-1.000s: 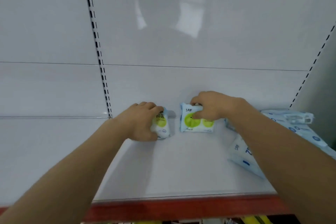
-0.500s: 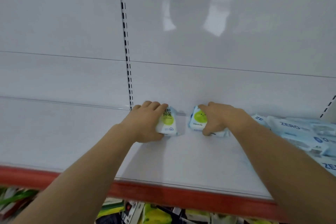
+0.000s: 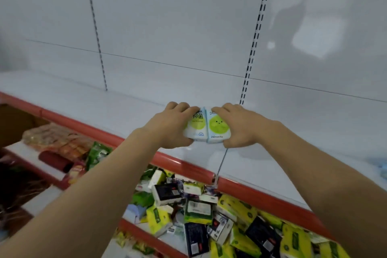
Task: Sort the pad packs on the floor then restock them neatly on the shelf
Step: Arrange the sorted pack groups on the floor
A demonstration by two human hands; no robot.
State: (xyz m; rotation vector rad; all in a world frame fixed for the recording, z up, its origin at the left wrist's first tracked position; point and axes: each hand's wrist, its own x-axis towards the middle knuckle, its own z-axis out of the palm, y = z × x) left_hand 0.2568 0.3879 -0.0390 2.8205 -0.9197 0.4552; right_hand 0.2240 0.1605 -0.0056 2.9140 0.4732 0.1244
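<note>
Two small pale-blue pad packs with green circles stand side by side, touching, on the white shelf (image 3: 109, 107). My left hand (image 3: 169, 125) grips the left pad pack (image 3: 196, 126) from its left side. My right hand (image 3: 240, 125) grips the right pad pack (image 3: 217, 128), which has a smiling green face and the print 240mm. Both packs sit near the shelf's red front edge (image 3: 184, 165). A blurred pale-blue pack (image 3: 382, 168) shows at the far right edge of the shelf.
A white back panel with slotted uprights (image 3: 254, 42) rises behind the shelf. Below, a lower shelf holds a jumble of yellow-green and black boxes (image 3: 201, 209). Further left lie an orange-wrapped bundle (image 3: 56, 138) and a green packet (image 3: 97, 155).
Both hands have brought the two packs together until they touch, and drawn them from the back of the shelf toward its front edge. The view has swung left and down.
</note>
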